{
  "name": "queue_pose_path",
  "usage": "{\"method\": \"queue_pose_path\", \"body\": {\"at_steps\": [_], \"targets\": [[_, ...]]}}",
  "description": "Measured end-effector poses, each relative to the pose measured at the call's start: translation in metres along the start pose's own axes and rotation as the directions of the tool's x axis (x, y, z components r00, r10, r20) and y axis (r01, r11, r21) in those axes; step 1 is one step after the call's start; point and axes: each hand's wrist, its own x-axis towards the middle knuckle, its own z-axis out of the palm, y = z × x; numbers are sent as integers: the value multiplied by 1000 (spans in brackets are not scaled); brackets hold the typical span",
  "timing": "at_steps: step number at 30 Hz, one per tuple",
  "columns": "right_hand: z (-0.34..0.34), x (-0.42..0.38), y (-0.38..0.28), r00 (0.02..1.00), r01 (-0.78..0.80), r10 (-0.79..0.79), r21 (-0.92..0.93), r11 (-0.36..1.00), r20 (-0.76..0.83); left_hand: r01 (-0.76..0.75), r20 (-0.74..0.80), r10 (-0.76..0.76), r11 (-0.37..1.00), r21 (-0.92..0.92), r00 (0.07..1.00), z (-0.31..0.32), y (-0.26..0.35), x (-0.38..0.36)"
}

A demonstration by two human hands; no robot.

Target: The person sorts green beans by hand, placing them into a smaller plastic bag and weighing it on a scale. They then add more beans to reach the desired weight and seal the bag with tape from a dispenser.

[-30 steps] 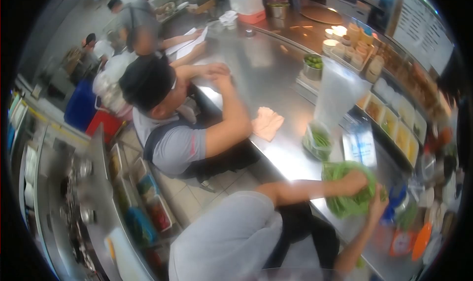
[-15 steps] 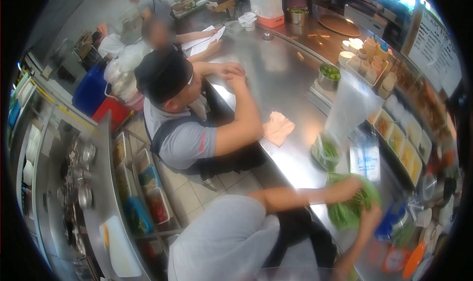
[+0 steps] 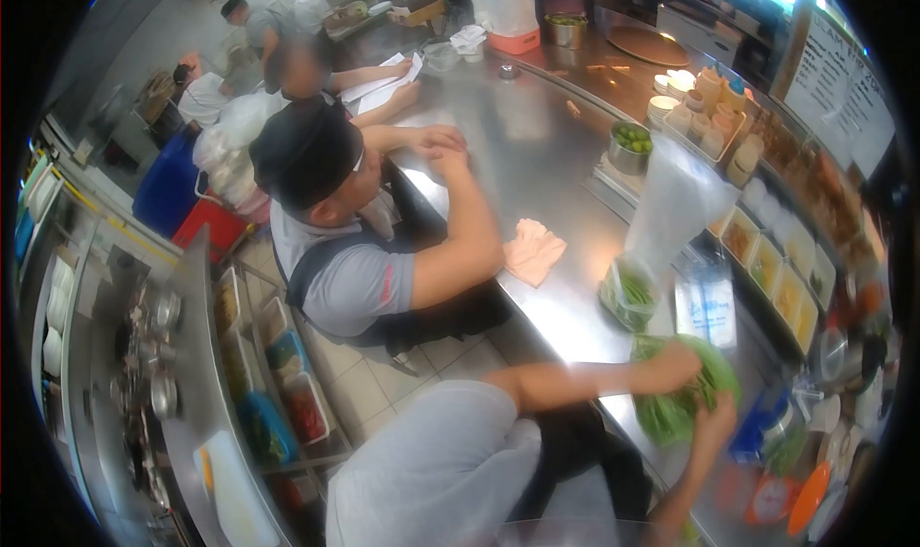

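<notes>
My left hand [image 3: 678, 365] is closed on long green vegetables [image 3: 707, 384] at the mouth of a green plastic bag [image 3: 666, 415], on the steel counter [image 3: 565, 326]. Just below it, my right hand [image 3: 714, 418] grips the same bunch from the other side, fingers partly hidden. Beside the bag, a clear container [image 3: 628, 293] holds more green pieces. Next to that lies a white packet with blue print [image 3: 705, 307]. A tall clear plastic bag [image 3: 676, 202] stands behind the container.
A co-worker in a black cap [image 3: 305, 154] leans on the counter, hands together, near a pink cloth [image 3: 533, 252]. Another person holds papers [image 3: 381, 85]. Sauce bottles [image 3: 704, 116], food trays [image 3: 767, 264] and a pot of green fruits [image 3: 630, 147] line the far side.
The view has shifted slightly, moving the surroundings a little to the left. Both my hands stay at the green bunch; my right hand has moved slightly left and its fingers cover more of the stalks.
</notes>
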Motion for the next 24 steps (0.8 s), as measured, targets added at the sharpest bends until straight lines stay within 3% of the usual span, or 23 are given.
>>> {"method": "queue_pose_path", "body": {"at_steps": [1, 3, 4, 5, 9, 11, 12, 14, 16, 18, 22, 24], "targets": [[-1, 0, 1, 1000, -3, 3, -3, 1000, -1, 27, 41, -24, 997, -70, 999, -1, 0, 2], [-1, 2, 4, 999, -33, 33, 178, 983, 4, 56, 84, -45, 989, -139, 995, 5, -5, 4], [-1, 4, 5, 999, -33, 33, 178, 984, 3, -6, 78, 33, 947, -322, 996, 13, -12, 6], [-3, 5, 5, 998, -63, 52, 318, 946, 42, -66, 57, 108, 868, -493, 993, 21, -17, 7], [-9, 7, 13, 980, -166, 54, 638, 752, 191, -96, 114, 220, 757, -646, 969, 6, -20, 13], [-10, 6, 14, 978, -179, 53, 679, 712, 203, -70, 166, 313, 623, -779, 935, -1, -21, 14], [-9, 6, 14, 975, -193, 51, 718, 669, 215, -69, 166, 310, 625, -778, 936, -3, -21, 14], [-8, 7, 20, 972, -187, 16, 735, 652, 233, 42, 233, 354, 472, -880, 906, -5, -20, 15], [-6, 6, 26, 969, -181, -15, 751, 635, 247, 53, 227, 371, 424, -904, 901, 1, -21, 15], [-4, 5, 27, 940, -316, 70, 780, 540, 333, 65, 219, 388, 374, -925, 895, -1, -19, 13], [3, -5, 16, 968, -232, 60, 780, 581, 243, 86, 174, 383, 235, -968, 907, -10, -1, 8], [17, -10, 20, 922, -354, 339, 760, 545, 187, 98, 163, 358, 194, -976, 919, -11, 4, 9]]}}
